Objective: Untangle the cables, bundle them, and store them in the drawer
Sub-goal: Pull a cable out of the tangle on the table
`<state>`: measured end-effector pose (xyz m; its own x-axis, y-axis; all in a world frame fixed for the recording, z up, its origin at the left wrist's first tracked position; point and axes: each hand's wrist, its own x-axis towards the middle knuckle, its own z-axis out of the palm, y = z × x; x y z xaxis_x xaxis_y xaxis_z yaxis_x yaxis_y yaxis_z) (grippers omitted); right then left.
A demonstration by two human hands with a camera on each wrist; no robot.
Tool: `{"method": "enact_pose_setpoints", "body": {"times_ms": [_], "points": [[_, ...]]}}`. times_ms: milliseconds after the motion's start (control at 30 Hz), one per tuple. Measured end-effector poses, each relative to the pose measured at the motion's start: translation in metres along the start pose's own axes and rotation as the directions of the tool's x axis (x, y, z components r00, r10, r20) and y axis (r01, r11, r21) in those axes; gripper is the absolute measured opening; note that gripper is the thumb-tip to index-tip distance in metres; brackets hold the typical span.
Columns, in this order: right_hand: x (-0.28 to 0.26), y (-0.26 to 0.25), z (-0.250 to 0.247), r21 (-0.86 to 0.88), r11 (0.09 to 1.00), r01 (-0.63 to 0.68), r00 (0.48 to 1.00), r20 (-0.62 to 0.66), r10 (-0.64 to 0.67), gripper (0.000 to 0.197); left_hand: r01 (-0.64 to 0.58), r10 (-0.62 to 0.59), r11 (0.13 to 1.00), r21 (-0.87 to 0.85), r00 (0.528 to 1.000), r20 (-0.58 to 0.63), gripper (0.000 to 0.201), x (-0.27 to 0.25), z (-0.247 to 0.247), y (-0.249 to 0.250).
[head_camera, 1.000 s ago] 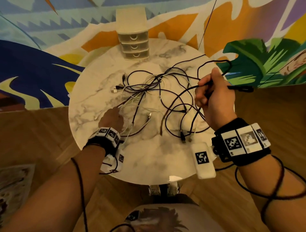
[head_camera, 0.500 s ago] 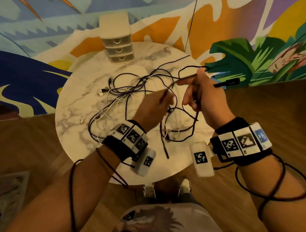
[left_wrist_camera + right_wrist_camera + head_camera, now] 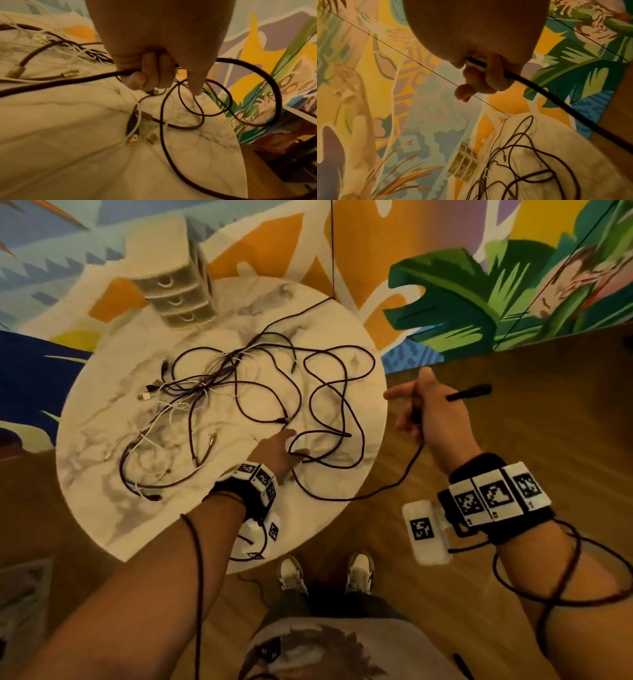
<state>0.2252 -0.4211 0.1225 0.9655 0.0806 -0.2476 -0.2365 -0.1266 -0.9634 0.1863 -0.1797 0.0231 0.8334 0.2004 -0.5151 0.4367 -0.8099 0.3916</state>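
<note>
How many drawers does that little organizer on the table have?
3, stacked one above another in the drawer unit at the table's far edge: top, middle, bottom. All are closed.

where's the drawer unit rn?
Head view: the drawer unit stands at the far left edge of the round marble table, beyond the cable tangle, all three drawers closed. Neither hand is near it.

Your round marble table [image 3: 113, 501] carries a tangle of dark and white cables [image 3: 219, 378] spread across its middle. A small three-drawer unit [image 3: 178, 299] stands at its far edge.
</note>
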Motion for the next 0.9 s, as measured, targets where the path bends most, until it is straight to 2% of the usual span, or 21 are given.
{"method": "enact_pose_setpoints", "body": {"times_ms": [100, 167, 233, 333, 400, 500, 567, 667, 733, 800, 833, 900], "points": [[0.004, 0.012, -0.009, 0.01, 1.0, -0.016, 1.0, 0.02, 0.016, 0.06, -0.065, 0.062, 0.99, 0.125, 0.998, 0.03, 0.036, 0.003, 0.017, 0.017], [0.008, 0.019, -0.013, -0.007, 1.0, 0.003, 1.0, 0.027, -0.003, 0.059, -0.042, 0.047, 0.995, 0.091, 0.997, -0.059, 0.032, 0.002, 0.012, 0.028], [0.011, 0.029, -0.021, -0.095, 0.995, 0.029, 1.0, 0.011, -0.028, 0.06, -0.071, 0.064, 0.997, -0.027, 0.977, -0.205, 0.032, 0.002, -0.005, 0.043], [0.019, 0.05, -0.031, -0.347, 0.937, -0.04, 0.999, -0.017, 0.037, 0.062, -0.304, 0.209, 0.933, -0.192, 0.893, -0.399, 0.025, -0.003, -0.043, 0.082], [0.024, 0.063, -0.03, -0.432, 0.898, -0.09, 0.994, 0.013, 0.106, 0.062, -0.451, 0.324, 0.858, -0.245, 0.846, -0.423, 0.022, -0.013, -0.062, 0.117], [0.028, 0.074, -0.013, -0.279, 0.951, -0.138, 0.979, 0.105, 0.173, 0.058, -0.581, 0.471, 0.725, -0.369, 0.81, -0.348, 0.029, -0.035, -0.078, 0.164], [0.031, 0.078, -0.007, -0.228, 0.96, -0.165, 0.978, 0.085, 0.189, 0.057, -0.618, 0.549, 0.645, -0.449, 0.784, -0.291, 0.036, -0.048, -0.082, 0.182], [0.032, 0.087, -0.02, -0.366, 0.914, -0.174, 0.984, -0.024, 0.178, 0.058, -0.652, 0.664, 0.579, -0.489, 0.726, -0.179, 0.043, -0.055, -0.08, 0.195], [0.027, 0.094, -0.038, -0.414, 0.883, -0.222, 0.975, -0.07, 0.212, 0.059, -0.653, 0.683, 0.559, -0.512, 0.712, -0.163, 0.046, -0.049, -0.075, 0.199], [0.019, 0.099, -0.053, -0.447, 0.853, -0.268, 0.963, -0.094, 0.254, 0.06, -0.598, 0.64, 0.582, -0.551, 0.755, -0.144, 0.046, -0.037, -0.062, 0.194], [0.016, 0.104, -0.061, -0.452, 0.843, -0.293, 0.956, -0.114, 0.271, 0.06, -0.566, 0.619, 0.622, -0.541, 0.778, -0.101, 0.045, -0.029, -0.049, 0.192], [0.011, 0.112, -0.073, -0.465, 0.826, -0.318, 0.948, -0.131, 0.291, 0.062, -0.503, 0.563, 0.77, -0.392, 0.825, 0.05, 0.036, -0.014, -0.018, 0.18]]}}
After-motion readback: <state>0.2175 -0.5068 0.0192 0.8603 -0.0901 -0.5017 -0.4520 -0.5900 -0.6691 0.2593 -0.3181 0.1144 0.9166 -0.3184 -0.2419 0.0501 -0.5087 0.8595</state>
